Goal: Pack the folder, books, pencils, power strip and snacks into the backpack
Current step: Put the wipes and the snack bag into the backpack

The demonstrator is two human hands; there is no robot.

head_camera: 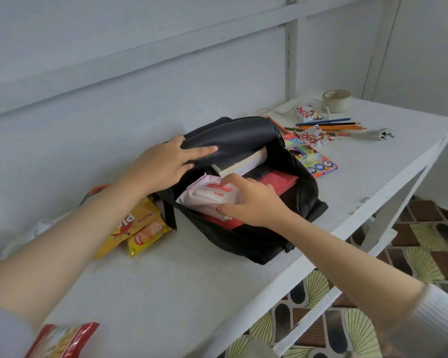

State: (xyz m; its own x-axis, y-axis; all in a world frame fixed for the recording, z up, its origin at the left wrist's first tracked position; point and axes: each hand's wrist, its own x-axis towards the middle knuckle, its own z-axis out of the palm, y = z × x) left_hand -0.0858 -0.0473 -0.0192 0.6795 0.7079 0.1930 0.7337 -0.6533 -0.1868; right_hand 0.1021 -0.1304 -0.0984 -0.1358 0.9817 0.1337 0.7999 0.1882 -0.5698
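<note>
A black backpack (290, 223) lies open on the white table (181, 293). My left hand (163, 164) holds its top flap up. My right hand (251, 200) grips a pink-and-white packet (204, 195) at the bag's mouth. Inside the bag, a thick book (243, 164) and a red folder (279, 180) show. Two yellow snack bags (132, 228) lie left of the bag. Loose pencils (331, 125), a coloured pencil box (313, 161) and two small red-and-white snack packs (317, 136) lie beyond the bag. A white plug (384, 135) and its cable (277, 109) lie at the far right.
A roll of tape (336, 100) stands at the table's far corner. A red snack bag (62, 339) is at the bottom left edge of view. The wall runs close behind the table. The table's right edge drops to a patterned tile floor (347, 319).
</note>
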